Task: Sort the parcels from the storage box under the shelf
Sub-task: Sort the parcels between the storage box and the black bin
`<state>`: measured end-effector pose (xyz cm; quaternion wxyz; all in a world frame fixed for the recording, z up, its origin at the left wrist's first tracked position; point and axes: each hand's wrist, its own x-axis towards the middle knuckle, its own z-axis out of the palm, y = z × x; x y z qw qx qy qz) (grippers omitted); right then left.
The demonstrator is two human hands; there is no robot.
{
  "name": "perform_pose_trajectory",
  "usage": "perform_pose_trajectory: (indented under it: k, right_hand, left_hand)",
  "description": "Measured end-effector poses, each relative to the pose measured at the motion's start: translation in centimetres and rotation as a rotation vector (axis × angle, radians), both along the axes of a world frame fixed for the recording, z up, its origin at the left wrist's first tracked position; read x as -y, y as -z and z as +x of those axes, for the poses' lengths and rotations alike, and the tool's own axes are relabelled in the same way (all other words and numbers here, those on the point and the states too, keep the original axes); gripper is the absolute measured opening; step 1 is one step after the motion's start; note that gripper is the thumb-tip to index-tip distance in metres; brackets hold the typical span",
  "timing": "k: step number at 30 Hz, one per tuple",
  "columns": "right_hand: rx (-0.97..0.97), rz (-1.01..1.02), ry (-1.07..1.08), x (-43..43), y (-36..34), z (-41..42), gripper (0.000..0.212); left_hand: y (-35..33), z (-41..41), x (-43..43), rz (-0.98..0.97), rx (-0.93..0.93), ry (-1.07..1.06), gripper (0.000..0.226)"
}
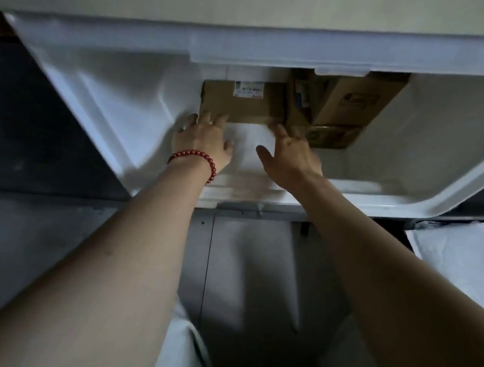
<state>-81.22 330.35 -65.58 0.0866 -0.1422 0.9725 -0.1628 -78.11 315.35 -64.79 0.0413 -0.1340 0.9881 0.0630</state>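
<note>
Reaching into storage box (111, 90), left hand (202, 139) and right hand (291, 154) spread-fingered against parcel (241, 108), second parcel (348, 105) beside, shelf (250, 2) overhanging

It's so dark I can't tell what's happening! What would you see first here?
Two bare arms reach into a big white storage box, and the left hand wears a red bead bracelet. The left hand and right hand are at the near edge of a brown parcel with a white label in the box's middle. A second brown parcel sits tilted just right of it.
</note>
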Motion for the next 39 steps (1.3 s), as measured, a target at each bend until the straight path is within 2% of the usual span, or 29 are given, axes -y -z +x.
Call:
perform_pose_trajectory:
  k: [5,13,17,24,30,39]
  right_hand:
    - [-0.029,-0.028,-0.065,1.3,1.7,-3.0,0.056]
    - [0.076,-0.084,0.012,1.5,5.1,-5.5,0.062]
    - [0.043,-0.027,-0.025,1.9,5.8,-6.7,0.065]
    - [0.075,0.083,-0.067,2.8,6.6,-8.5,0.075]
    - [0.079,0.147,-0.086,3.5,6.7,-9.1,0.076]
    - [0.181,0.156,-0.077,3.7,6.6,-9.6,0.078]
  left_hand:
    - [1.9,-3.4,-0.2,-0.078,-0.032,0.033,0.058]
    - [5.6,-6.4,-0.7,-0.008,0.027,-0.002,0.062]
    - [5.6,-7.7,-0.3,-0.023,-0.01,-0.031,0.062]
    - [6.1,-8.6,1.3,-0.132,0.034,0.077,0.063]
    - [7.2,-9.2,2.1,-0.041,0.093,0.013,0.067]
    - [8.6,-10.3,2.1,-0.1,0.138,0.031,0.074]
